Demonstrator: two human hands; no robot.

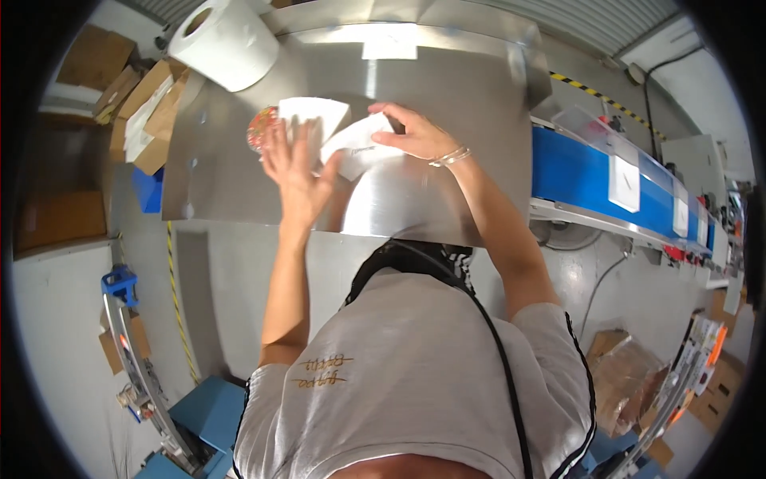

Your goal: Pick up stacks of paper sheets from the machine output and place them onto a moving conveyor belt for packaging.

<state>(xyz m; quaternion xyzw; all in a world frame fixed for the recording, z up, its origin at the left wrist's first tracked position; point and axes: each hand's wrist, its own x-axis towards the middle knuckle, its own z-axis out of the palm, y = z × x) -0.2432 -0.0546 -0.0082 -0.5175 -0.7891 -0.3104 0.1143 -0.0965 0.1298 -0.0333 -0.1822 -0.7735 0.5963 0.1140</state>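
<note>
A steel table [463, 80] is seen from above, its surface streaked by reflected light. Off its right end, a blue conveyor belt [566, 172] is set, and past its left end an open cardboard box [167, 113] is placed. At the table's far left corner, a large white roll [231, 52] is stood. Over the table's left half, the left hand [297, 164] is held open, its fingers spread across a fan-shaped white piece [319, 110]; whether any pressure is applied cannot be told. Nearer the table's middle, printed white paper [363, 152] is gripped between thumb and fingers by the right hand [411, 134], and its near left corner is met by the left thumb. By the table's far edge, a white sheet [389, 41] is laid flat. On the table's left half, a round, multicoloured item [259, 130] is partly covered by the left fingertips. A thin bracelet [452, 156] is worn on the right wrist.
</note>
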